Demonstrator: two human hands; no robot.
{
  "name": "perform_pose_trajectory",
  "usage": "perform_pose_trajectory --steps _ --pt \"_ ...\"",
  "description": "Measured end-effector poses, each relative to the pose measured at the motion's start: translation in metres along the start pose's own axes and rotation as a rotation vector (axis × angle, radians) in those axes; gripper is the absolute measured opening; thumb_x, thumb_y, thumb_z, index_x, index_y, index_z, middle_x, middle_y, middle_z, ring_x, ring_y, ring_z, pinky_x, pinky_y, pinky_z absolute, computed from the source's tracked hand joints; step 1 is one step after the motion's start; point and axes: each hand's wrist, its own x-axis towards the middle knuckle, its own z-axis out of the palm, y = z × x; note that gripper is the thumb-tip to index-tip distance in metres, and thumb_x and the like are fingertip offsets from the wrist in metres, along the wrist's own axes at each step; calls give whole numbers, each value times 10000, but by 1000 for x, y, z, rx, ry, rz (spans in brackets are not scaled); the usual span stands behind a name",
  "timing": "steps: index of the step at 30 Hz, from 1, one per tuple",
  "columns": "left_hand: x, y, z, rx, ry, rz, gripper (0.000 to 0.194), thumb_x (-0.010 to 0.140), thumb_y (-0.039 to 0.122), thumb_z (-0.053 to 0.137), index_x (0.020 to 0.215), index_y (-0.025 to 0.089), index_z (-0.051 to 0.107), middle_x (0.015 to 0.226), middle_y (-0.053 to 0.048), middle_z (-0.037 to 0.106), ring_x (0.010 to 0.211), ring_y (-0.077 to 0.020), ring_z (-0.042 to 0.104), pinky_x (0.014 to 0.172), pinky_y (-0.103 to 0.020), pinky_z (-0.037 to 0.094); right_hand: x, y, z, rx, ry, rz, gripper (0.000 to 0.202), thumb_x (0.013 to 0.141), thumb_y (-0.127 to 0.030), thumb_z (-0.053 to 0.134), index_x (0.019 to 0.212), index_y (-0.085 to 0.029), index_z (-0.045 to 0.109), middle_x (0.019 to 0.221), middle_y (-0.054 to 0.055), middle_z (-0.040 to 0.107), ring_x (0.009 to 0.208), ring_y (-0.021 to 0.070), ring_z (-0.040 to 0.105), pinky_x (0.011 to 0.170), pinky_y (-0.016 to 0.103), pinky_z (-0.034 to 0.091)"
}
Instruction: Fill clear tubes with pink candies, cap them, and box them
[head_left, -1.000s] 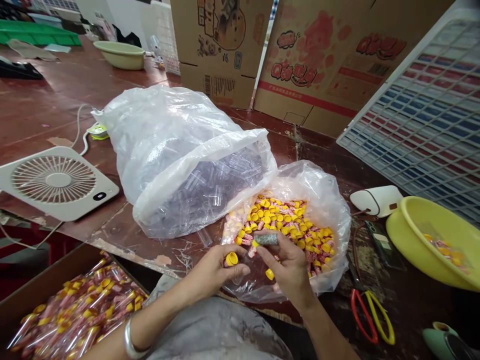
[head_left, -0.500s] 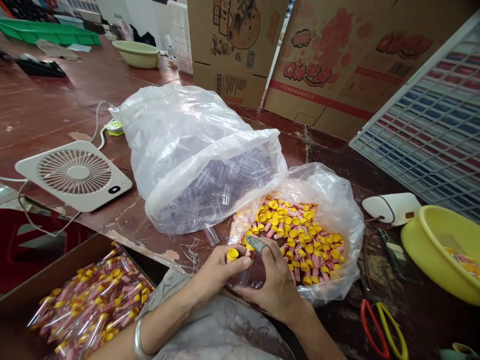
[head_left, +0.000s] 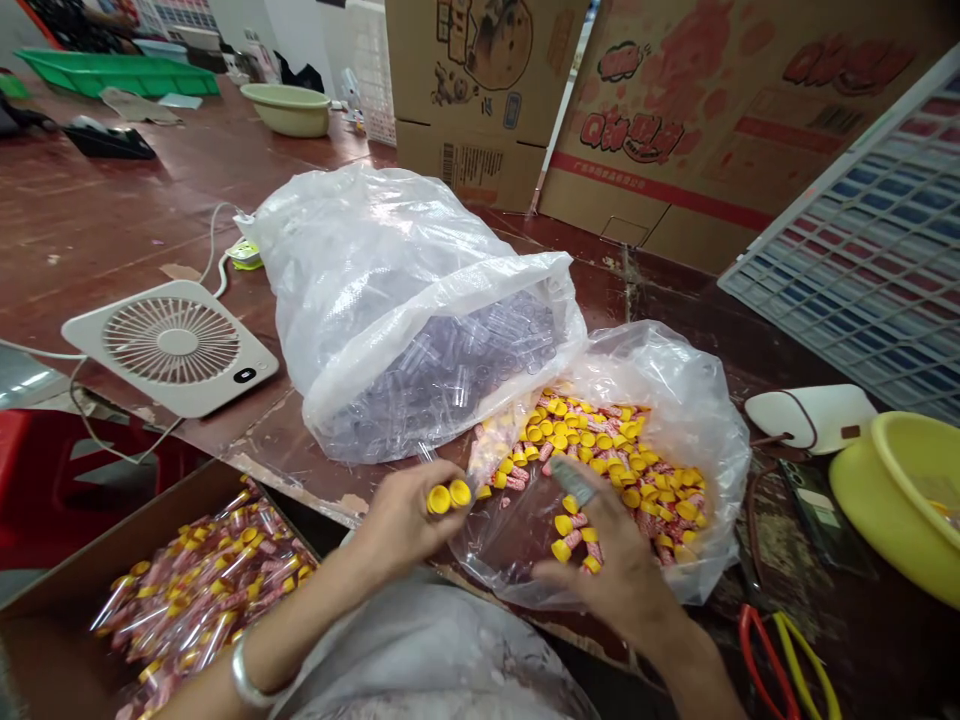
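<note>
Two yellow-capped tubes (head_left: 448, 496) are held in my left hand (head_left: 401, 520), their caps side by side near the fingertips. My right hand (head_left: 611, 545) is spread over the near part of a clear plastic bag (head_left: 694, 400), its fingers apart above yellow-capped pink pieces (head_left: 574, 525); a grey covering wraps one finger. More such pieces (head_left: 667, 490) are heaped in that bag. Behind my left hand lies a large white sack (head_left: 375, 230), its mouth open on many clear tubes (head_left: 465, 355). One clear tube's end shows just behind my left hand.
At lower left, a cardboard box (head_left: 45, 575) holds many filled tubes. A white fan (head_left: 176, 345) lies left of the sack. On the right are a yellow basin (head_left: 877, 500), scissors (head_left: 795, 650), a phone (head_left: 825, 520) and a white device (head_left: 810, 415). Cartons (head_left: 480, 150) stand behind.
My right hand has left the tube near my left hand and moved right over the bag, opening. My left hand has moved left and now holds two capped tubes together. The view has shifted slightly.
</note>
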Motion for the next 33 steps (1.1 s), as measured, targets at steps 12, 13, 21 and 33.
perform_pose_trajectory --steps 12,13,21,33 --pt "8 -8 -6 863 -268 -83 346 932 214 496 1251 244 627 1066 -116 676 982 -299 674 720 -356 509 -17 31 7 -205 -322 -93 142 885 -76 618 893 -218 613 912 30 682 879 202 618 823 353 544" --pt "5 -9 -7 860 -264 -84 333 929 212 502 1231 251 636 1062 -114 669 996 -303 664 707 -352 507 -16 32 10 -211 -333 -98 150 869 -71 635 877 -218 608 884 24 675 848 201 615 804 354 547" --pt "-31 -15 -15 297 -164 43 136 866 171 568 982 222 619 984 -35 664 933 -205 607 787 -293 449 0 13 17 254 121 152 71 950 -216 606 995 -211 661 1026 69 704 938 195 692 846 337 582" --pt "-32 11 11 -725 -256 -43 252 817 366 715 878 178 559 857 5 592 751 -123 474 681 -237 365 20 -38 15 579 404 285 166 926 -237 648 1076 -205 712 1008 61 759 919 202 736 851 334 624"
